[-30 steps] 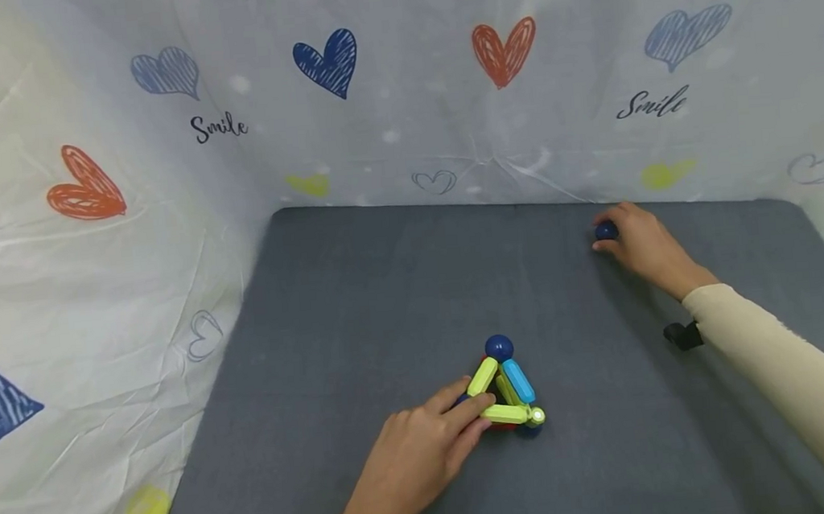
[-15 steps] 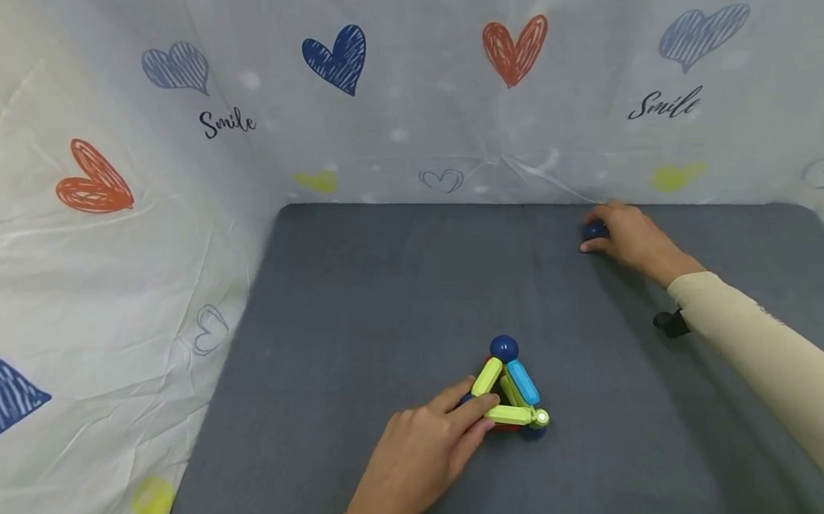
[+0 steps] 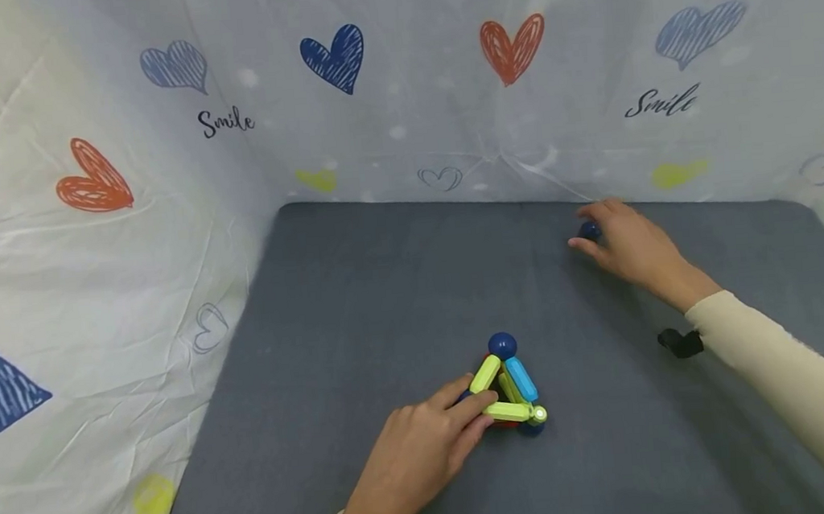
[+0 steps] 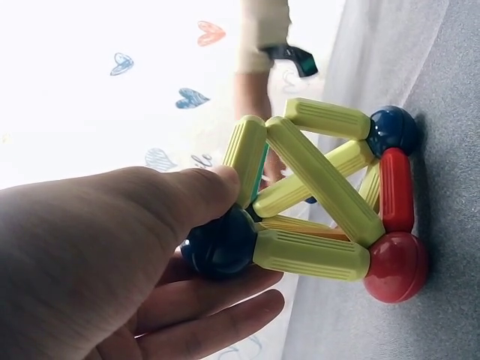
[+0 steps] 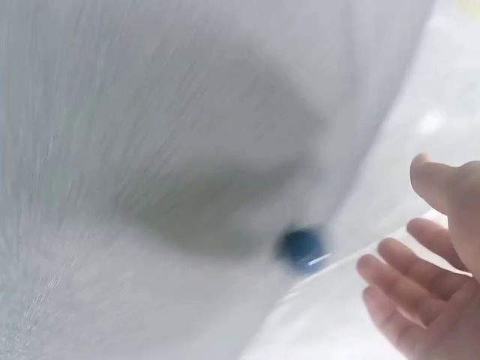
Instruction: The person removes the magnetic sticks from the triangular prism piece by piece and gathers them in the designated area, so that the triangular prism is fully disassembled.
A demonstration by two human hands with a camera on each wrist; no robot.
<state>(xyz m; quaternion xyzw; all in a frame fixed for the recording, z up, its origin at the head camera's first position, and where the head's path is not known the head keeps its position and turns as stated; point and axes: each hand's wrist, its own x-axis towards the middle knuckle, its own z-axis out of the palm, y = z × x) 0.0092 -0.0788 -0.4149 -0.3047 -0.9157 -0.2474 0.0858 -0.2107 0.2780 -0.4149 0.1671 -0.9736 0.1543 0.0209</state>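
My left hand point(image 3: 420, 454) holds one corner of a structure built from magnetic rods and balls point(image 3: 509, 412). In the left wrist view, the thumb lies over a dark blue ball point(image 4: 221, 244) of that corner, with fingers beneath it. Yellow-green rods point(image 4: 322, 180), a red rod point(image 4: 396, 191) and a red ball point(image 4: 396, 268) make up the visible side; a light blue rod point(image 3: 521, 379) shows from above. At the far edge, my right hand point(image 3: 636, 247) has its fingers spread around a loose blue ball point(image 3: 588, 231). The right wrist view shows a gap between that ball point(image 5: 302, 249) and the fingertips.
A dark grey table surface point(image 3: 357, 293) lies under everything. Behind it and along the left side hangs a white cloth point(image 3: 397, 72) printed with hearts and "Smile". A black strap piece point(image 3: 680, 343) sits at the right wrist.
The right hand has shifted left along the far edge with the loose ball, then spread its fingers and let go. The left hand and the structure stay nearly in place.
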